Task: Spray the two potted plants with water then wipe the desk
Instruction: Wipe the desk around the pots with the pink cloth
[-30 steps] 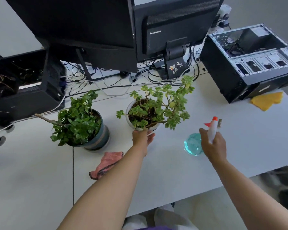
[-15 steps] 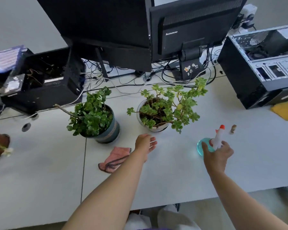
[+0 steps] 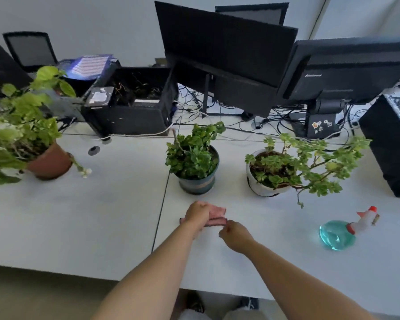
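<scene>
Head view: both your hands are on the pink cloth (image 3: 214, 215), near the counter's (image 3: 79, 222) front edge, just in front of the green pot (image 3: 198, 183).

Left hand (image 3: 198, 215): grip closed over the cloth's left half, fingers curled on top, pressing it to the counter. Right hand (image 3: 236, 235): grip pinching the cloth's near right corner; fingertips are close together, but the exact contact is blurred.

The cloth lies bunched, partly hidden under the left hand, with a folded edge poking out to the right.

Plants: the green pot holds a dense, dark-leaved plant and sits just right of the counter seam. The white pot (image 3: 261, 188) is to its right, apart from it, with long branches leaning right over the counter. A third plant in a brown pot (image 3: 50, 163) stands well apart, far left.

The spray bottle (image 3: 340, 233) stands on the counter, well right of your hands and in front of the white pot's branches. Blue round body, white head, red nozzle tip. No hand is on it.

Behind the plants: monitors (image 3: 229, 49), cable clutter, an open PC case (image 3: 134, 100) back left and another case (image 3: 390, 144) at the right edge.
</scene>
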